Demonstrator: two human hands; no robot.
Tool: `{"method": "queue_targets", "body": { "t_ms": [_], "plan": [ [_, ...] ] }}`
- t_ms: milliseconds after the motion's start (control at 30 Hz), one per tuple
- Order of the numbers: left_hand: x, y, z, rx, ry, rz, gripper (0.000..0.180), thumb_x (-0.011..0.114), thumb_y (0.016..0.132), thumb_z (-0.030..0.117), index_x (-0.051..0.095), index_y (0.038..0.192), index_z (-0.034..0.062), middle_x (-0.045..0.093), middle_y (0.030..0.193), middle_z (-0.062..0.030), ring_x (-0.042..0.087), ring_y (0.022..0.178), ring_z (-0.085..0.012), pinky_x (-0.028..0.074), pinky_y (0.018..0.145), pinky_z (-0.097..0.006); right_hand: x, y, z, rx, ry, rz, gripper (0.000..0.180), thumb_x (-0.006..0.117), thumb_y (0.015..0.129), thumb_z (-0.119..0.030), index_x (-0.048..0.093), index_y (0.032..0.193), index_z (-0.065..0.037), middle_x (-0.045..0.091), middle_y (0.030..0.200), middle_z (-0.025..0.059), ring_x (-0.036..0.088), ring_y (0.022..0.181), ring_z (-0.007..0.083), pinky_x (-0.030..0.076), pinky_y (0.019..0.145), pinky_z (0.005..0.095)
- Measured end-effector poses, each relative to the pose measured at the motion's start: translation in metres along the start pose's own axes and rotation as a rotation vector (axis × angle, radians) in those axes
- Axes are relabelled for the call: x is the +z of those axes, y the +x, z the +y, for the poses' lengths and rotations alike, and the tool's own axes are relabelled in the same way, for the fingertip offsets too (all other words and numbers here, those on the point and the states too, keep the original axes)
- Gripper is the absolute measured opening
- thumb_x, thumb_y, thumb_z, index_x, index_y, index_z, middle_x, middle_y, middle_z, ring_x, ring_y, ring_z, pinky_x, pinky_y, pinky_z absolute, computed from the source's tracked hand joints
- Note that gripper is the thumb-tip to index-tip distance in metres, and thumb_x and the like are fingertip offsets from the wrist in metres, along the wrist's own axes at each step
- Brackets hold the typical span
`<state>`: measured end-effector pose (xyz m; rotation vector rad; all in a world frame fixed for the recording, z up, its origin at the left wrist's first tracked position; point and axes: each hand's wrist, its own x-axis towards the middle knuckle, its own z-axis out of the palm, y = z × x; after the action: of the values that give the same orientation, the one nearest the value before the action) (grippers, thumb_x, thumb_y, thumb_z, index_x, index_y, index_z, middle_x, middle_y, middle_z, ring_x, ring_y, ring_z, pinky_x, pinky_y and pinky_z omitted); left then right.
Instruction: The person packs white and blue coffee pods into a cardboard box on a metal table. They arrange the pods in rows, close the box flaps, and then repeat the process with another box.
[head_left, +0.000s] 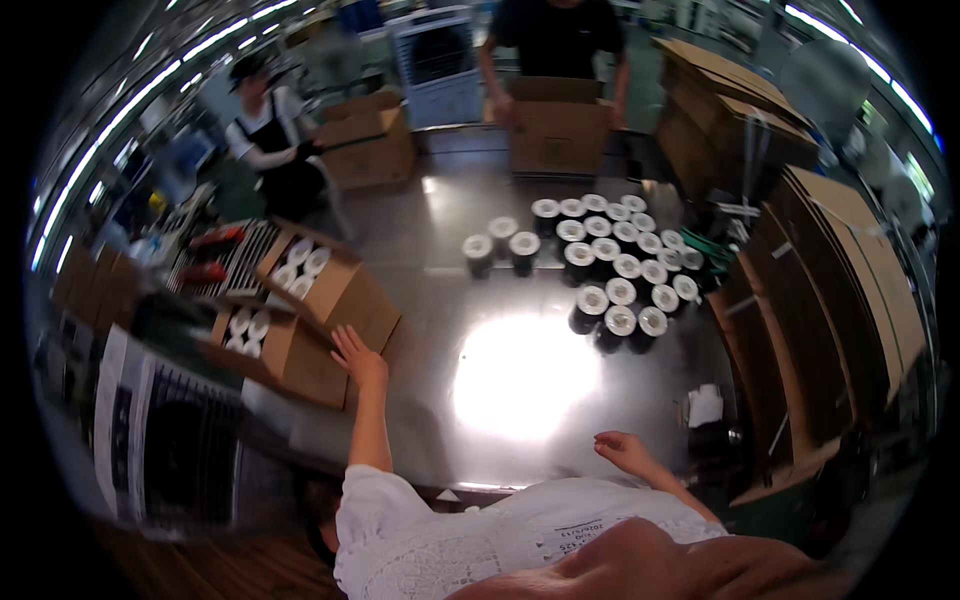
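Note:
My left hand (360,357) has its fingers spread against the side of a cardboard box (360,300) at the table's left edge. That box and a second cardboard box (300,362) beside it hold white-topped cylinders (249,325). Both boxes lean outward, their open tops facing left. My right hand (625,452) hovers over the table's near edge, holding nothing, its fingers loosely extended. Farther off, several black cylinders with white round tops (620,291) stand grouped on the metal table (440,350). A few more of them (477,246) stand apart, to the left of the group.
Flattened cardboard (850,270) is stacked along the right side, with more boxes behind. A small white object (705,405) lies at the table's right edge. Across the table one person handles an open carton (558,125); another person stands beside a carton (368,145) at far left.

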<state>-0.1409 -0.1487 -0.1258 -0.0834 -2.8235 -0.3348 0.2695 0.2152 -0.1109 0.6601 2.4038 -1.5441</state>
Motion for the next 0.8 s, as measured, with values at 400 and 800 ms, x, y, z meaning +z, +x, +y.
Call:
{"method": "queue_targets", "body": {
  "t_ms": [400,800],
  "plan": [
    [-0.108,-0.175,0.497,1.456,-0.884,-0.423,0.079,0.073,0.078,0.029,0.034,0.141,0.0025,0.031,0.148,-0.0217,0.028,0.137,-0.039,0.025,0.11,-0.049,-0.052,-0.105,0.062,0.01,-0.181,0.127,0.043,0.058,0.09,-0.036,0.059,0.121,-0.005,0.066,0.109,0.017,0.064,0.097,0.0338,0.05,0.084,0.0424],
    [-0.22,-0.229,0.845,1.908,-0.546,-0.13,0.087,0.059,0.083,0.059,0.029,0.146,0.006,0.031,0.15,-0.0163,0.024,0.141,-0.0327,0.016,0.114,-0.051,-0.097,-0.176,0.102,0.058,-0.081,0.272,0.047,0.056,0.092,-0.035,0.054,0.126,-0.004,0.063,0.114,0.0205,0.059,0.106,0.037,0.047,0.091,0.0442]
  ]
}}
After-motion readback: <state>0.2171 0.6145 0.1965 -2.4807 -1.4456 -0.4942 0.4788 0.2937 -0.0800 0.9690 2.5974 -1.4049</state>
